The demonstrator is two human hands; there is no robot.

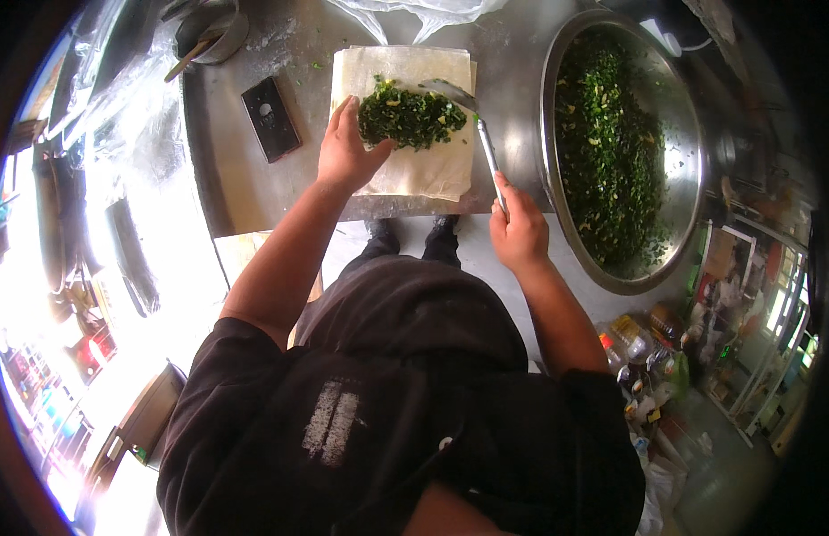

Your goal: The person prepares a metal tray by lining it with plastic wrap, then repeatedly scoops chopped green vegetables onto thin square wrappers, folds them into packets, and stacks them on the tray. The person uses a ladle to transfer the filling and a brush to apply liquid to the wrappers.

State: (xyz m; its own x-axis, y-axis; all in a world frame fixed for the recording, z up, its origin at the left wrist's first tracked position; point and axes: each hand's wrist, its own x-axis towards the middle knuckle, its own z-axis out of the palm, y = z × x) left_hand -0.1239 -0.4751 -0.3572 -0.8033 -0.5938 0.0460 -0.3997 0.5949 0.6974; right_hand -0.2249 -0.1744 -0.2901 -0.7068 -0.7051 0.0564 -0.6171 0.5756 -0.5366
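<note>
Spoon, one, silver metal: right grip clasping; left grip spread. Right: one oval steel basin holding chopped greens.

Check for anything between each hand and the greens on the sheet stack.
Left hand: nothing visible; thumb and fingers are at the left side of the greens. Right hand: only the long-handled utensil in its grip, spanning the gap, its head at their upper right.

Right grip holds a spoon beside greens on pale sheets
</note>
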